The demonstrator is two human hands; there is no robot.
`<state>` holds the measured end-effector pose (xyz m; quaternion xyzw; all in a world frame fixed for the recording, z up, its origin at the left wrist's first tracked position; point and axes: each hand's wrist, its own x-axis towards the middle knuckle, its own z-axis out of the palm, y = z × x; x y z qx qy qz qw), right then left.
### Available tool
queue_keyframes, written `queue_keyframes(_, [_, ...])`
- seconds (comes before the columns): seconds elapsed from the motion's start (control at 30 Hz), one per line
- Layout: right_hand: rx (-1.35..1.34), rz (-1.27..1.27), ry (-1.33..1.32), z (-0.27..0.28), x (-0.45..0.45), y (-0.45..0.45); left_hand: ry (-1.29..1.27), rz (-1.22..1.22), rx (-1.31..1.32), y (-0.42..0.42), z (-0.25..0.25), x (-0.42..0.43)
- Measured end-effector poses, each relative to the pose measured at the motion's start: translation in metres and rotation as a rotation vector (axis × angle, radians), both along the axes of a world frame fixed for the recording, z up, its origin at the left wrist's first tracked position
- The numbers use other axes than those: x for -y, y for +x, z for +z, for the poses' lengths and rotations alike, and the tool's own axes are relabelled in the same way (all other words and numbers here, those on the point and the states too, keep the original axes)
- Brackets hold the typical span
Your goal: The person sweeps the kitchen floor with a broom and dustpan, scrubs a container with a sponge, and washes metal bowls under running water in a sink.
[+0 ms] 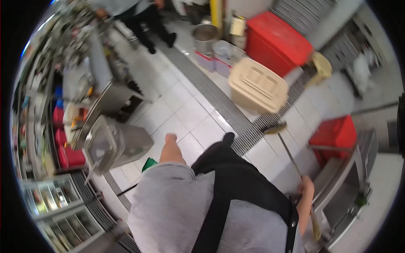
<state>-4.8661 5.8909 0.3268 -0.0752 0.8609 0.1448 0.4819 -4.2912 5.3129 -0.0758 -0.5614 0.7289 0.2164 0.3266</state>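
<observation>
My right hand [307, 185] is closed around the long handle of a broom [290, 152], at the right beside my apron. Its yellowish-brown head [276, 128] rests on or near the floor by the drain grate. My left hand [170, 137] reaches forward over the white tiles, small and blurred, so its fingers cannot be read. Just left of that forearm shows part of a green object [149, 163], the rest hidden behind my arm and shirt. A thin black rod [127, 189] sticks out near my left side.
A grey bin [126, 141] stands at left by a cluttered counter. Ahead are a lidded beige tub [258, 84], a large red container [278, 42] and a metal pot [205, 33]. A metal sink unit [350, 198] is at right. Another person [143, 21] stands at the top left.
</observation>
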Motion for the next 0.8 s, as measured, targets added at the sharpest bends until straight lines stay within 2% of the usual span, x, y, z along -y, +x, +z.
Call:
queue_keyframes(0.07, [-0.29, 0.511, -0.005, 0.014, 0.038, -0.017, -0.095, -0.435, -0.19, -0.155, -0.008, 0.023])
queue_keyframes(0.1, [-0.339, 0.578, 0.018, 0.016, 0.046, -0.038, -0.204, -0.66, -0.34, -0.24, 0.005, 0.017])
queue_keyframes(0.13, [-0.386, 0.652, 0.036, 0.018, 0.052, -0.058, -0.221, -0.366, -0.795, -0.337, 0.087, -0.023])
queue_keyframes(0.17, [-0.454, 0.682, 0.036, 0.039, 0.067, -0.07, -0.366, -1.163, -0.874, -0.416, 0.102, -0.034])
queue_keyframes(0.2, [-0.528, 0.707, 0.036, 0.068, 0.081, -0.079, 0.351, -0.421, -0.9, -0.497, 0.179, -0.083])
queue_keyframes(0.23, [-0.575, 0.722, -0.008, 0.088, 0.09, -0.091, 0.525, -0.426, -0.984, -0.553, 0.216, -0.129])
queue_keyframes(0.27, [-0.627, 0.739, -0.044, 0.108, 0.097, -0.101, 0.68, -0.556, -1.086, -0.606, 0.216, -0.177])
queue_keyframes(0.3, [-0.678, 0.758, -0.075, 0.122, 0.102, -0.113, 0.67, -0.82, -1.046, -0.644, 0.26, -0.22])
queue_keyframes(0.33, [-0.669, 0.763, -0.023, 0.13, 0.11, -0.127, 0.645, -0.901, -1.204, -0.672, 0.26, -0.272])
queue_keyframes(0.37, [-0.655, 0.775, 0.027, 0.134, 0.119, -0.142, 0.5, -0.957, -1.272, -0.684, 0.31, -0.304])
queue_keyframes(0.4, [-0.634, 0.793, 0.073, 0.138, 0.125, -0.154, 0.228, -0.943, -1.551, -0.698, 0.335, -0.332])
queue_keyframes(0.5, [-0.61, 0.975, 0.004, 0.171, 0.136, -0.192, 0.774, -0.585, -1.592, -0.78, 0.297, -0.412])
queue_keyframes(0.53, [-0.601, 0.997, 0.039, 0.185, 0.134, -0.21, 0.695, -0.589, -1.593, -0.789, 0.32, -0.41])
queue_keyframes(0.63, [-0.55, 0.953, -0.08, 0.203, 0.106, -0.267, 0.611, -0.558, -1.625, -0.833, 0.342, -0.424])
queue_keyframes(0.73, [-0.686, 0.971, -0.455, 0.239, 0.085, -0.314, 0.582, -0.524, -1.546, -0.881, 0.374, -0.425])
queue_keyframes(0.8, [-0.714, 0.984, -0.948, 0.297, 0.097, -0.328, 0.452, -0.427, -1.559, -0.923, 0.378, -0.412])
